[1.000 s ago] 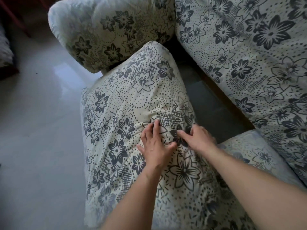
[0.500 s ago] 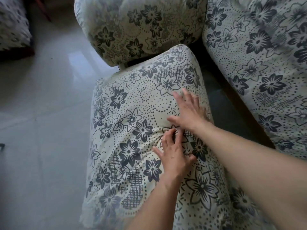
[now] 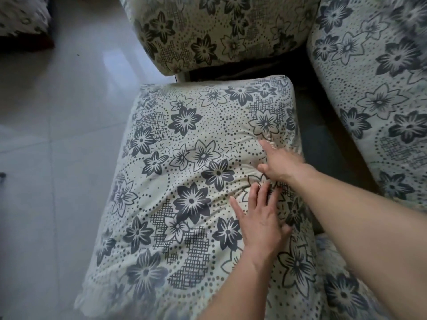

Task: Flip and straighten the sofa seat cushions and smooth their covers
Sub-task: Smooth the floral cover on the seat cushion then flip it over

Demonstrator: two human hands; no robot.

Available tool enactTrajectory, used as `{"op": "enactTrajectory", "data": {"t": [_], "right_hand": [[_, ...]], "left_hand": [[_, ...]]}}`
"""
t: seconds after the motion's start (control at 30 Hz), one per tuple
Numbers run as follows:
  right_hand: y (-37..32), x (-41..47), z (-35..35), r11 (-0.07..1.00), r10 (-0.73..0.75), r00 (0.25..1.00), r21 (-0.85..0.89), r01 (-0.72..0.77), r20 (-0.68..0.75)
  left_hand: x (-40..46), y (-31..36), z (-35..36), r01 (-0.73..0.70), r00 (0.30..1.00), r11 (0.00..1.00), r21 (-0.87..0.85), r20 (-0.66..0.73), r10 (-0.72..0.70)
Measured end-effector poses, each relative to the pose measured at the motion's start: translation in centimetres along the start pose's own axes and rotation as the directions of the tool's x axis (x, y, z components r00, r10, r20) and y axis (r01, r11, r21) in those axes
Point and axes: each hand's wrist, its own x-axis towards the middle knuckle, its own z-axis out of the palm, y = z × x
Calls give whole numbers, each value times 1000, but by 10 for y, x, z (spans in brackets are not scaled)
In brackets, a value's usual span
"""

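A cream seat cushion (image 3: 184, 181) printed with dark flowers lies on the sofa seat, its far end toward the armrest. My left hand (image 3: 258, 218) lies flat on the cushion's right half, fingers straight and pointing away from me. My right hand (image 3: 280, 163) rests just beyond it near the cushion's right edge, fingers extended and blurred with motion. The cover shows soft creases around both hands. A second seat cushion (image 3: 342, 285) in the same print peeks out at the lower right, partly under my right forearm.
The flowered armrest (image 3: 208, 31) stands beyond the cushion and the back cushion (image 3: 381, 88) rises at the right. A dark bare strip of sofa base (image 3: 318, 139) shows between cushion and backrest. Glossy grey floor tiles (image 3: 57, 135) spread to the left.
My right hand has slid forward along the cushion's right side, past my left hand, then eased back a little. My left hand has stayed flat in place. The view has shifted closer.
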Motion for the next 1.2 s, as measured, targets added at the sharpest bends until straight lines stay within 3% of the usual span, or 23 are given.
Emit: {"op": "enactTrajectory", "data": {"t": [0.17,0.3,0.43,0.73,0.93,1.2], "right_hand": [[-4,5,1,999,23,995,41,-28,97],[-5,14,6,991,90,985,81,-103,149],[-12,20,5,978,187,968,65,-200,167],[-26,36,2,938,316,913,56,-341,259],[-28,36,1,933,324,912,76,-352,250],[-34,10,-6,959,277,958,36,-280,71]], "left_hand": [[4,-23,-13,-80,996,990,-117,39,85],[9,-60,-35,-139,990,970,-198,-40,133],[19,-103,-53,-113,986,985,-132,-135,95],[41,-161,-93,-43,996,985,-166,-79,31],[44,-168,-103,-43,995,982,-184,-96,25],[38,-168,-99,52,988,963,-263,-129,-88]]}}
